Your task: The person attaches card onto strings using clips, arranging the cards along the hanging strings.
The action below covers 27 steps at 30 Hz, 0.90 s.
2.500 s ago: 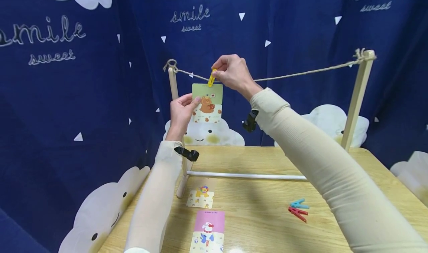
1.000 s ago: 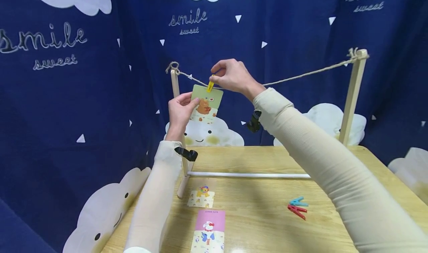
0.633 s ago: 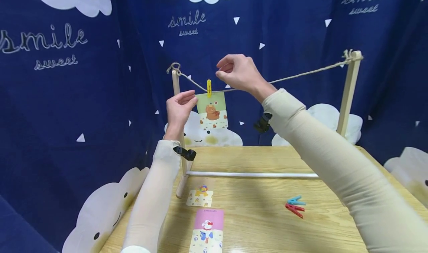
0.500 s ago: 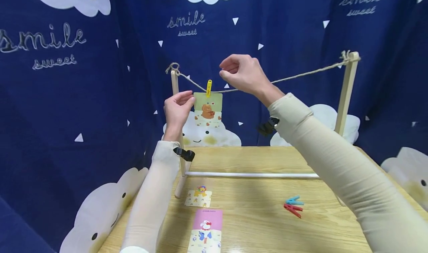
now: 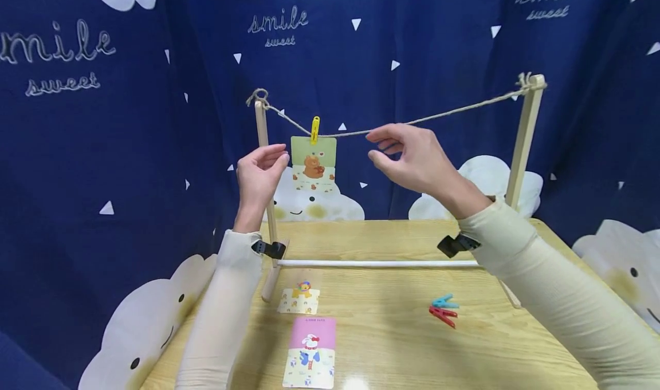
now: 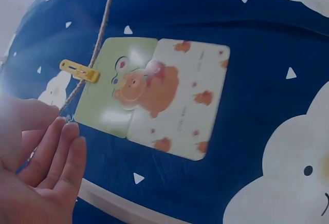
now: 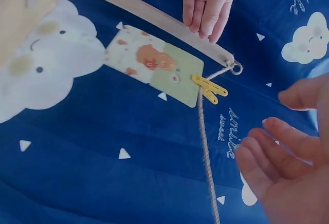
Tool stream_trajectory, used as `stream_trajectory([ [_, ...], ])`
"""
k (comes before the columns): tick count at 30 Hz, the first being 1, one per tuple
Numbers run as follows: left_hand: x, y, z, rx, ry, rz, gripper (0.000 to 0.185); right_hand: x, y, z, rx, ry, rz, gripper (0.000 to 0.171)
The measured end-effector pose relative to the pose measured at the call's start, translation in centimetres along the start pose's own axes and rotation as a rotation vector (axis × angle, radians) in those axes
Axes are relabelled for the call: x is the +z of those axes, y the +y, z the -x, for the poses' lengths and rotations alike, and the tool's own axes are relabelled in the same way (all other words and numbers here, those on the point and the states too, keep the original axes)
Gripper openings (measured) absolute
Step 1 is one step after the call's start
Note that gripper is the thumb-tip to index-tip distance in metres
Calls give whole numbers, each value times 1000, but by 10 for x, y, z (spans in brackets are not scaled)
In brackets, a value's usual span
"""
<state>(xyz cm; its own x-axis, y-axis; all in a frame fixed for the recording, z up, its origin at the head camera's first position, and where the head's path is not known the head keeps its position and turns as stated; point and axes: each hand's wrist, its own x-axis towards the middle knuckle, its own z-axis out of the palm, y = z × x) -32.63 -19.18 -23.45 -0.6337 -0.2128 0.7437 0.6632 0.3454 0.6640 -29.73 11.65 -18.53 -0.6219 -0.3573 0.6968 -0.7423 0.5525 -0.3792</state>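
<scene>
From your head camera, the green and cream bear-print card (image 5: 313, 164) hangs from the rough twine line (image 5: 443, 114), pinned at its top edge by the small yellow plastic peg (image 5: 314, 130). Your left hand (image 5: 258, 175) floats just left of the card, its grip loose and holding nothing, fingers relaxed and clear of the card's edge. Your right hand (image 5: 412, 161) sits to the right of the card, just under the twine, its grip likewise slack and empty. The twine runs between the two pale wooden posts (image 5: 523, 141) of the frame. Below the card, on the light wooden worktop (image 5: 387, 344), lie a small cream lion-print card (image 5: 299, 299) and a pink and cream rabbit-print card (image 5: 309, 353); further right of these rest a blue plastic peg (image 5: 443, 302) and a red plastic peg (image 5: 442, 315), touching each other.

From your left wrist camera, the card (image 6: 162, 98) fills the middle, the yellow peg (image 6: 78, 71) biting its green end onto the twine (image 6: 100, 29). Your left hand's fingers (image 6: 56, 167) lie straight, near the card's corner but apart from it.

From your right wrist camera, the card (image 7: 154, 63) hangs from the peg (image 7: 209, 88) on the twine (image 7: 205, 152). Your right hand (image 7: 285, 167) is spread beside the twine, not touching it; your left hand (image 7: 205, 3) shows beyond the wooden post (image 7: 149, 13).
</scene>
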Motion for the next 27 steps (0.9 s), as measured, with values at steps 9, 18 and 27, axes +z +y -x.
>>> stream_trajectory([
  [9,-4,-30,30,-54,-118,-22,22,1,30,60,21,-97,113,36],
  [18,-12,-45,54,-118,-232,-70,22,3,61,112,33,-119,117,34],
  [27,-18,-66,93,-207,-433,-140,24,13,95,166,128,-174,68,34],
])
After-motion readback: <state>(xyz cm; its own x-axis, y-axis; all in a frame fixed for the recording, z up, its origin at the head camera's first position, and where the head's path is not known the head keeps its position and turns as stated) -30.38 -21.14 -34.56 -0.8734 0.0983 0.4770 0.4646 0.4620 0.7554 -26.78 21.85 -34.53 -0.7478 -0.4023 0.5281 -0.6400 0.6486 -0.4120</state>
